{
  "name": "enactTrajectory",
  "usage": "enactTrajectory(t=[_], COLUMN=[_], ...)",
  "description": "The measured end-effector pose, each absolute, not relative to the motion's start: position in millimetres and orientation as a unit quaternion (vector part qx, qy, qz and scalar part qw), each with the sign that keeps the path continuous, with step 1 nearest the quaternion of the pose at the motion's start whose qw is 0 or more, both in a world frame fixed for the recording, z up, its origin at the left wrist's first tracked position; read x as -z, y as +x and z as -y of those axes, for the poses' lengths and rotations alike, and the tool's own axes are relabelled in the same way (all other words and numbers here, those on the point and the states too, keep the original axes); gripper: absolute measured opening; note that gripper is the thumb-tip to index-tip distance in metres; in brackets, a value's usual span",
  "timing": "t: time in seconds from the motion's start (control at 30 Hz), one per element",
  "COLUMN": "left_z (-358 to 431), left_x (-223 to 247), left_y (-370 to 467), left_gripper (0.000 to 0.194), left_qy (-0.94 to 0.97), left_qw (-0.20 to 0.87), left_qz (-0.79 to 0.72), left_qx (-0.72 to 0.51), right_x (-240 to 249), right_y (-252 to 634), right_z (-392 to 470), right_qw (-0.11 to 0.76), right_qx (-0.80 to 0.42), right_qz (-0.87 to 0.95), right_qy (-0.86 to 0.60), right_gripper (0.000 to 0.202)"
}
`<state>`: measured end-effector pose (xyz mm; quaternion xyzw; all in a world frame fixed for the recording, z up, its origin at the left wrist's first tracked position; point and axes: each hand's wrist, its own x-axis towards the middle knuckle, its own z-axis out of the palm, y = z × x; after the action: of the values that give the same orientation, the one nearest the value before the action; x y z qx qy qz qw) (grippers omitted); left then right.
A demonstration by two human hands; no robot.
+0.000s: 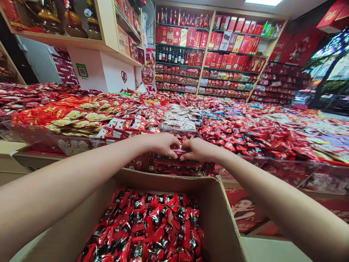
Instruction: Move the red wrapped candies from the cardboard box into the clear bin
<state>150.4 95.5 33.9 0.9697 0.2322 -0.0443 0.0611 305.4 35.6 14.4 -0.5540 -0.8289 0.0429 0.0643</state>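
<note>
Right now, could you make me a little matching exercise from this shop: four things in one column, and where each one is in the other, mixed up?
Things:
1. Cardboard box
2. White packets
3. Green-framed sign
4. Left hand and right hand

Places:
A. Close together at the front edge of a clear bin
B. On a white wall, over to the left
C. Nearest the camera, with red-and-black wrapped pieces inside
D. In the middle of the display, just beyond the hands

Right pairs: 1-C, 2-D, 3-B, 4-A
</note>
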Motion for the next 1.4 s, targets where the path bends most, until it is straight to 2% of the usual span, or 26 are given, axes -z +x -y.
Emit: enactTrajectory(t=[0.3,0.57,1.07,1.4], left_z=[-87,-89,-85,-84], left_x=[-27,-15,-15,-15], left_y=[155,153,152,154], left_gripper=[0.018,0.028,0.034,0.029], left_qy=[0.975,0.971,0.969,0.973], left_qw=[0.058,0.067,0.065,0.030], left_qz=[-0.212,-0.226,-0.232,-0.226], left_qx=[-0.015,-0.044,-0.053,-0.044], right_x=[-13,-13,-11,-11], right_y=[310,312,316,315], right_z=[-36,-34,-31,-28], right_qw=[0.088,0.099,0.097,0.091], right_qx=[-0.073,-0.096,-0.099,-0.077], right_qz=[0.825,0.829,0.830,0.826], right_qy=[-0.553,-0.543,-0.540,-0.551], right_gripper=[0.025,0.028,0.024,0.025])
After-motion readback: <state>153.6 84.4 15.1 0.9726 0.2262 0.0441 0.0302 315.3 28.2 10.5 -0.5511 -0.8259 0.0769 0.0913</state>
